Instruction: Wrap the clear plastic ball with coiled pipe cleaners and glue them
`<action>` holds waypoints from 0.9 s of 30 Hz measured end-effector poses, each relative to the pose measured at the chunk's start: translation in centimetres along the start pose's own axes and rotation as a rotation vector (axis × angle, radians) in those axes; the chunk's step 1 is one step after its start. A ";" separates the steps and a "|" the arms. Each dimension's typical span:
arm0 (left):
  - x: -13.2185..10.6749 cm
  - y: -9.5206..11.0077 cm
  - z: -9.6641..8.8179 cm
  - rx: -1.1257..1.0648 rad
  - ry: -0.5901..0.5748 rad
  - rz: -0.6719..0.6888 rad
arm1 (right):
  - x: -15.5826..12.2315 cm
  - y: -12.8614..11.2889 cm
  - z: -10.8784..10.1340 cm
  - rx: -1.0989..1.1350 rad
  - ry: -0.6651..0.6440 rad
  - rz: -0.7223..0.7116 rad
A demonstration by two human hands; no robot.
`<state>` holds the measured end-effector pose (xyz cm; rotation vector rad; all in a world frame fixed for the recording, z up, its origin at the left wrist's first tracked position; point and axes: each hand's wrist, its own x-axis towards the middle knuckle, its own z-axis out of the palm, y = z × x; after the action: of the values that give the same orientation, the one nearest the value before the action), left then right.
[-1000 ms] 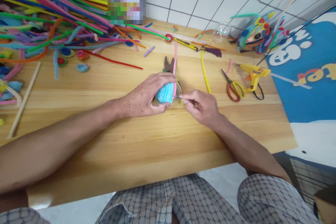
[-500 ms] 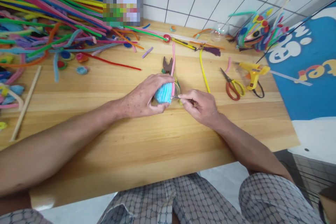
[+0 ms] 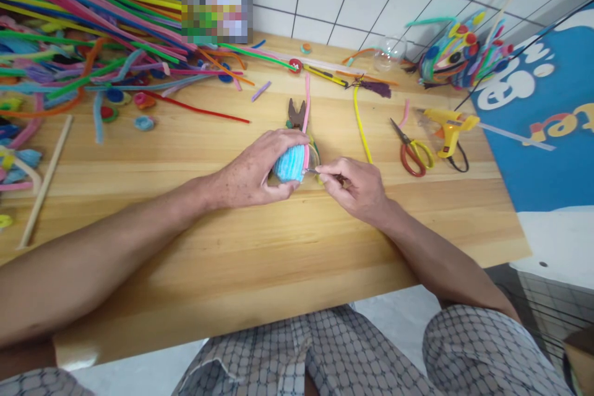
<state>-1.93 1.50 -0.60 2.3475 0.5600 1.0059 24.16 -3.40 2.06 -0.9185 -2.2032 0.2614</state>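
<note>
**Blue fuzzy ball, mid-wrap on the wooden surface**

The wooden surface took up most of the view. A huge heap of loose pipe cleaners in every colour was sprawled at about 10 o'clock from the middle. A bundled-up multicolour craft piece sat way out at 2 o'clock.

The left hand was wrapped over the blue fuzzy ball, fingers curled around its top and near side, holding it right at the middle of the surface. The right hand sat just beside it at 3 o'clock. Its fingers were pinched tight on a thin metal tool whose tip touched the ball's right edge.

A pink pipe cleaner ran from the ball straight up toward 12 o'clock. Brown-handled pliers lay just left of it.

Off at 2 to 3 o'clock from the ball lay a long yellow pipe cleaner. Past that were the red-and-yellow scissors, with the yellow glue gun just beside them.
</note>
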 end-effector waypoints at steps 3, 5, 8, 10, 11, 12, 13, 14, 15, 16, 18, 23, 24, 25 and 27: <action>0.0 0.0 0.0 0.004 0.003 0.013 | 0.0 0.0 0.0 0.000 0.004 -0.005; 0.0 0.0 0.0 0.009 0.000 0.022 | 0.0 0.0 0.0 0.004 0.003 -0.004; 0.0 -0.1 0.0 0.015 -0.007 0.013 | -0.1 -0.1 0.0 0.007 -0.011 0.020; 0.0 -0.1 0.0 0.011 -0.007 -0.003 | -0.1 -0.1 -0.1 0.014 -0.018 0.027; 0.0 -0.1 0.0 0.006 -0.005 -0.011 | -0.1 -0.1 -0.1 0.019 -0.016 0.026; -0.1 -0.1 0.0 0.001 -0.003 -0.016 | -0.1 -0.1 -0.2 0.023 -0.013 0.023; -0.1 -0.1 0.0 -0.004 -0.001 -0.018 | -0.1 -0.1 -0.2 0.026 -0.008 0.019; -0.1 -0.1 0.1 -0.007 0.001 -0.016 | -0.1 -0.1 -0.2 0.027 -0.005 0.016; -0.1 -0.1 0.1 -0.010 0.004 -0.012 | -0.1 -0.1 -0.3 0.027 -0.003 0.014; -0.1 -0.1 0.1 -0.013 0.008 -0.008 | -0.1 -0.1 -0.3 0.026 -0.001 0.013; -0.1 -0.1 0.2 -0.019 0.014 -0.001 | 0.0 -0.1 -0.3 0.029 -0.004 0.009; 0.0 -0.1 0.1 -0.018 0.010 0.002 | 0.0 -0.1 -0.2 0.041 -0.004 0.011; 0.0 -0.1 0.1 -0.017 0.006 0.000 | 0.0 0.0 -0.1 0.042 -0.003 0.010; 0.0 -0.1 0.1 -0.015 0.000 -0.002 | 0.0 0.0 -0.1 0.042 -0.001 0.005; 0.0 0.0 0.0 -0.009 -0.013 -0.005 | 0.0 0.0 0.0 0.043 0.007 -0.007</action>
<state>-1.95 1.55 -0.58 2.3421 0.5546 0.9889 24.21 -3.39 2.08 -0.8871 -2.1853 0.3013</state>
